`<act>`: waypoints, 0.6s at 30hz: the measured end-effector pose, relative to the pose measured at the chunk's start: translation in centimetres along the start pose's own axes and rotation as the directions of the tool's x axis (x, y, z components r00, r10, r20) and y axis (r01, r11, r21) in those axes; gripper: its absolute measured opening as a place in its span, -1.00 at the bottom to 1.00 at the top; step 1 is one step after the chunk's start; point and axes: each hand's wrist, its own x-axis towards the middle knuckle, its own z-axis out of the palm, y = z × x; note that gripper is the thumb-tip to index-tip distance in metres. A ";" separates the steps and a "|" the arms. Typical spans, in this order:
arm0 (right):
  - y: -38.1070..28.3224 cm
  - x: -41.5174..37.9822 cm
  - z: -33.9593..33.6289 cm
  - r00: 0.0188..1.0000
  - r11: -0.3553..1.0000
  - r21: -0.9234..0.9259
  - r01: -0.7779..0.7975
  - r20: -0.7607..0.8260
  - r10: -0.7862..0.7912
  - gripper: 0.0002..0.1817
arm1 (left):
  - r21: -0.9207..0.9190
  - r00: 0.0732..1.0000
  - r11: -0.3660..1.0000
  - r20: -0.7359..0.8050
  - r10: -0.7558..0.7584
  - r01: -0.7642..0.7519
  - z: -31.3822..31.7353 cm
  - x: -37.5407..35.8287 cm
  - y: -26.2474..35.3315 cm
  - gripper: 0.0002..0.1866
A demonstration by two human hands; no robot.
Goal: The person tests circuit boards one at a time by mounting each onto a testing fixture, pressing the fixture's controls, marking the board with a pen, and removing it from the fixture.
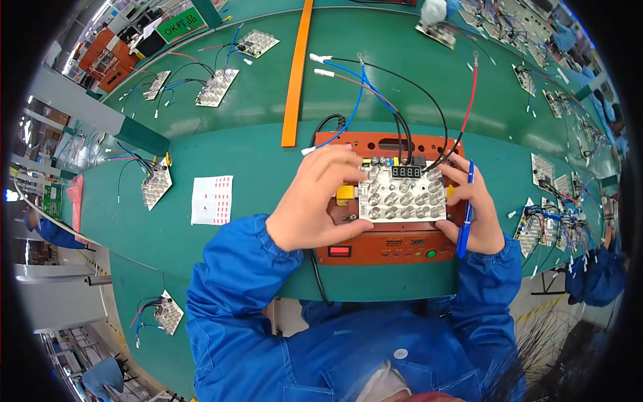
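Note:
A white circuit board (pixel 405 204) with rows of clear lenses and a four-digit display (pixel 406 172) lies face up on an orange test fixture (pixel 395 248). My left hand (pixel 318 201) grips its left edge, thumb at the lower corner and fingers at the upper one. At the opposite edge, my right hand (pixel 479 211) has fingers and thumb on the board while a blue pen (pixel 465 214) is tucked between its fingers. Black, blue and red wires (pixel 469 100) rise from the board's top edge. The display shows no lit digits that I can make out.
An orange strip (pixel 295 80) lies across the green conveyor beyond the fixture. On the left of the green table are a white sheet with red marks (pixel 211 200) and another board (pixel 157 184). Several wired boards (pixel 549 224) are piled at right. A gloved hand (pixel 435 10) is at the far side.

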 end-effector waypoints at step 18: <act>-3.7 2.9 -4.4 0.866 0.916 -0.402 -0.010 0.454 0.209 -0.53 | 0.255 0.980 0.954 0.163 0.116 -0.155 -1.1 -0.8 0.6 -0.50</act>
